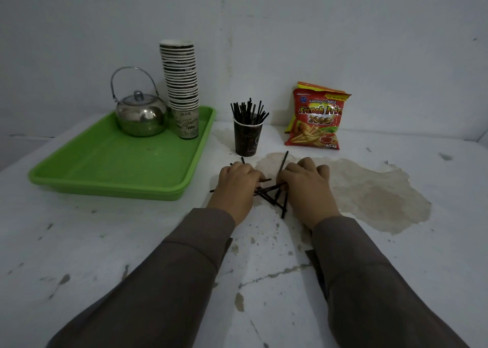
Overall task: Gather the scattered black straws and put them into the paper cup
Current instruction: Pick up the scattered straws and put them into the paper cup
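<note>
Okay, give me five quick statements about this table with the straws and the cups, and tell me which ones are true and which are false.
1. The dark paper cup already holds black straws. True.
2. The metal kettle stands on the bare table. False: it stands on the green tray.
3. Both hands, left hand and right hand, are down at the loose straws on the table. True.
4. The snack bag lies on the tray. False: it stands off the tray, to the right of the dark cup, by the wall.
5. The tall stack of cups stands right of the kettle. True.
</note>
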### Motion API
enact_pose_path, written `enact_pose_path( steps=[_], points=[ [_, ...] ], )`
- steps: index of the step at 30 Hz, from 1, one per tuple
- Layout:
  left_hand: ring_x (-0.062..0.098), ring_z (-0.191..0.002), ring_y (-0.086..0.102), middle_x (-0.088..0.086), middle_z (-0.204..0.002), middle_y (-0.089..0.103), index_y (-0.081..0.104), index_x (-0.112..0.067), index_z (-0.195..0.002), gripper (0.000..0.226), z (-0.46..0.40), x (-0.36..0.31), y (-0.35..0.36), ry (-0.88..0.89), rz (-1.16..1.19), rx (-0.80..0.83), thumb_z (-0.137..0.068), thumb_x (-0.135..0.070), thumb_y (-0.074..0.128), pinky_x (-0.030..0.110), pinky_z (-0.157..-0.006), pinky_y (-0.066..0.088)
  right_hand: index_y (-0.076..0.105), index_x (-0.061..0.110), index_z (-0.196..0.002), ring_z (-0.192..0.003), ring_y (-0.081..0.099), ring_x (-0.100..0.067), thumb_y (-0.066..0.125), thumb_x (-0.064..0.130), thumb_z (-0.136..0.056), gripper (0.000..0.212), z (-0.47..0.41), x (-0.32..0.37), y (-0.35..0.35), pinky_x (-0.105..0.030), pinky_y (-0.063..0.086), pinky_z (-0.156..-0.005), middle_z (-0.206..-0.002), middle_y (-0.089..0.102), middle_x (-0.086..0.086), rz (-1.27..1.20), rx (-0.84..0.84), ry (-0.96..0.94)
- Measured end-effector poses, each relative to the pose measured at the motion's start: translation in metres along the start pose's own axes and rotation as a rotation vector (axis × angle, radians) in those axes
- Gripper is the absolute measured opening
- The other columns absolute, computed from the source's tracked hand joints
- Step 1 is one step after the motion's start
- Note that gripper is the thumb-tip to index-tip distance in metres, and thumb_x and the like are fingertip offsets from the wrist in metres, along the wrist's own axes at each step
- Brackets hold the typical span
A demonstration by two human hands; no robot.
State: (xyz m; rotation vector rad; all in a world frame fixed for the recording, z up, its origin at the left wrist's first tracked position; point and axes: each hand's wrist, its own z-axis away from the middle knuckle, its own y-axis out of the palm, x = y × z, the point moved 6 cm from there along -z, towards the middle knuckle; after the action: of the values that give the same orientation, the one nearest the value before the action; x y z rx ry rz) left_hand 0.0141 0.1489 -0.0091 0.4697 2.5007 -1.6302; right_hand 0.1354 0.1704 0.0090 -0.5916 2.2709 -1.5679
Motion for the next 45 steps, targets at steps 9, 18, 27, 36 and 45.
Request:
enact_pose_path(
  steps=[9, 18, 27, 36, 45],
  points=[
    [0.021, -0.104, 0.048, 0.000, -0.100, 0.062, 0.068, -0.026, -0.103, 0.021, 0.003, 0.018, -0.014, -0.132, 0.120, -0.099, -0.089, -0.021, 0.054, 0.028, -0.080, 0.020, 0.064, 0.025, -0.104, -0.104, 0.039, -0.022, 0.053, 0.007, -0.085, 0.028, 0.001, -0.022, -0.001, -0.037, 0.017, -0.081, -0.098, 0.067, 0.004, -0.012, -0.078, 0.093],
    [0.019, -0.108, 0.046, -0.005, -0.110, 0.063, 0.065, -0.032, -0.108, 0.029, 0.002, 0.012, -0.010, 0.015, -0.032, 0.024, -0.090, -0.015, 0.052, 0.028, -0.078, 0.019, 0.065, 0.024, -0.098, -0.093, 0.023, -0.016, 0.054, 0.009, -0.088, 0.021, 0.007, -0.053, -0.005, -0.038, 0.019, -0.083, -0.093, 0.059, -0.009, -0.036, -0.175, 0.245],
    [0.026, -0.107, 0.050, 0.010, -0.113, 0.063, 0.063, -0.017, -0.116, 0.028, -0.007, 0.013, -0.001, 0.078, -0.024, 0.180, -0.090, -0.013, 0.053, 0.029, -0.084, 0.035, 0.059, 0.032, -0.103, -0.103, 0.038, -0.034, 0.047, 0.026, -0.095, 0.017, 0.002, -0.046, 0.012, -0.027, 0.012, -0.078, -0.104, 0.051, -0.004, -0.332, -0.069, 0.283],
    [0.021, -0.104, 0.050, 0.001, -0.102, 0.066, 0.067, -0.016, -0.099, 0.015, -0.007, 0.009, -0.002, 0.111, -0.078, 0.050, -0.087, -0.016, 0.057, 0.030, -0.086, 0.032, 0.059, 0.031, -0.104, -0.109, 0.044, -0.027, 0.048, 0.027, -0.094, 0.015, -0.001, -0.040, 0.015, -0.027, 0.010, -0.076, -0.105, 0.061, -0.005, -0.402, -0.012, 0.260],
    [0.020, -0.094, 0.057, 0.001, -0.091, 0.070, 0.069, -0.023, -0.096, 0.016, -0.006, 0.007, -0.006, 0.113, -0.016, 0.040, -0.084, -0.016, 0.061, 0.025, -0.085, 0.020, 0.066, 0.021, -0.100, -0.105, 0.053, -0.023, 0.057, 0.019, -0.090, 0.014, -0.003, -0.039, 0.004, -0.048, 0.040, -0.097, -0.106, 0.064, 0.001, -0.551, -0.059, 0.328]
  ],
)
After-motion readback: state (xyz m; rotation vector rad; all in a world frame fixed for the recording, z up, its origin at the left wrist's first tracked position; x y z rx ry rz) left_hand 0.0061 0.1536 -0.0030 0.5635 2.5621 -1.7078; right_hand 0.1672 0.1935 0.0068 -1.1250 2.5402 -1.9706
